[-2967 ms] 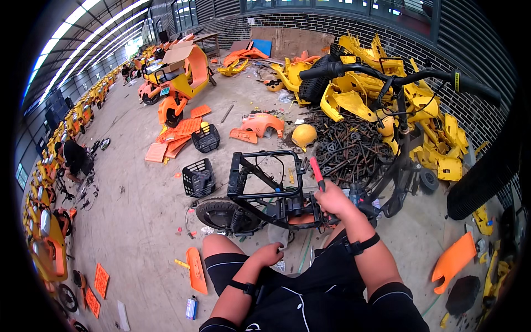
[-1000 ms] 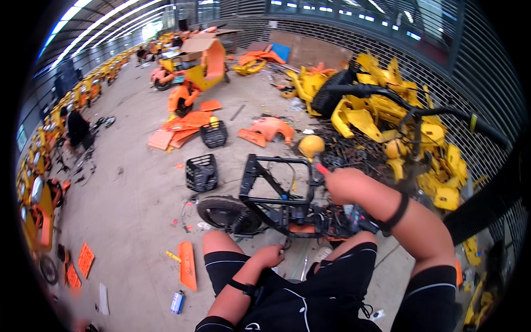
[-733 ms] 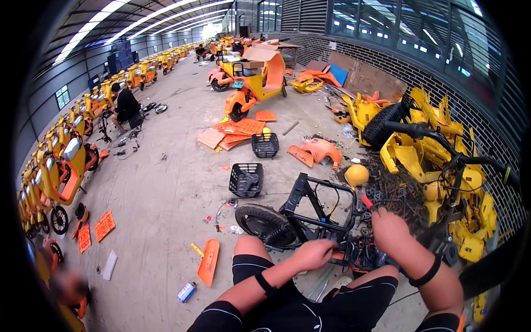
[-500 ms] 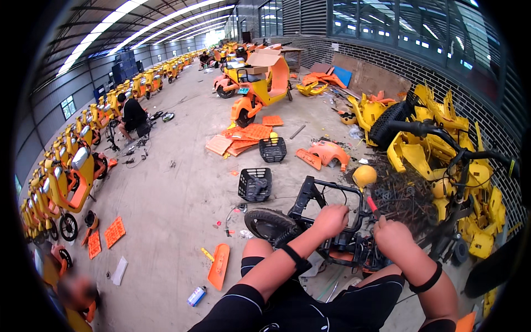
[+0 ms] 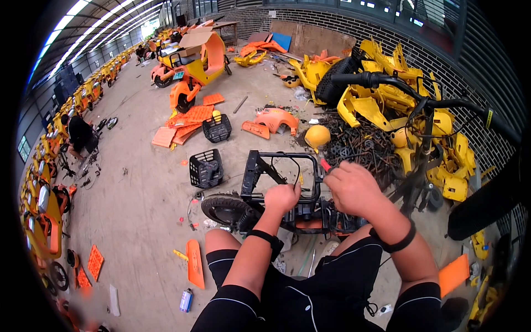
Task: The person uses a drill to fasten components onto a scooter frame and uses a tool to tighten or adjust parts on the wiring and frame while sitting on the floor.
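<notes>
Right hand (image 5: 354, 187) clenches a red-handled tool (image 5: 325, 164) by a bare black tubular-metal frame (image 5: 251, 172); left hand (image 5: 281, 198) curls, hold unclear.

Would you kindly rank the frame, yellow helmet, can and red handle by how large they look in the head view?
Largest to smallest, as they look:
1. Frame
2. Yellow helmet
3. Can
4. Red handle, counting only what shows; the right hand hides the rest.

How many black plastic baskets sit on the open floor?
2: a near basket left of the black scooter frame, and a far basket beside the orange panels. Others may be hidden.
</notes>
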The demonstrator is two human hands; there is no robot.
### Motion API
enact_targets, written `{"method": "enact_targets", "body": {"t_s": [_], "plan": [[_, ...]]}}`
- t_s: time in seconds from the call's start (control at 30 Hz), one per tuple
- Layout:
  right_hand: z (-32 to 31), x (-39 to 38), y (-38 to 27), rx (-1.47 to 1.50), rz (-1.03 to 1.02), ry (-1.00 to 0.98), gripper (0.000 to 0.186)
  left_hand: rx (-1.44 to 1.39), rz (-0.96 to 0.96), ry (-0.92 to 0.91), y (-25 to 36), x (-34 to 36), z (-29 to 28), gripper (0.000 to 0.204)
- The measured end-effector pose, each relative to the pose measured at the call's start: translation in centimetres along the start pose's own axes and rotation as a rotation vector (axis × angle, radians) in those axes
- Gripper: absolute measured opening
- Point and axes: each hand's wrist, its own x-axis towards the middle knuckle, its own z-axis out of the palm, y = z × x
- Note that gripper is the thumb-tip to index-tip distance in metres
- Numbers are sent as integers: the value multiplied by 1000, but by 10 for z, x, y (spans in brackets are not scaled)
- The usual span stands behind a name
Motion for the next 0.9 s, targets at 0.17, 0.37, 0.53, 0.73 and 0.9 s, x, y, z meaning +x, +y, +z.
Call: {"method": "enact_targets", "body": {"t_s": [0.17, 0.37, 0.53, 0.73, 0.9], "plan": [[38, -1, -8, 166, 159, 542, 30, 49, 65, -121, -1, 0, -3, 64], [72, -12, -22, 915, 434, 730, 29, 67, 36, -113, 2, -1, -4, 61], [99, 0, -34, 1198, 530, 1188, 18, 87, -27, 56, 1, -7, 17, 52], [94, 17, -32, 1167, 629, 1373, 34, -1, 11, -12, 1, -10, 7, 57], [95, 24, -25, 1188, 621, 1368, 34, 72, 49, 74, -1, -14, 8, 54]]}}
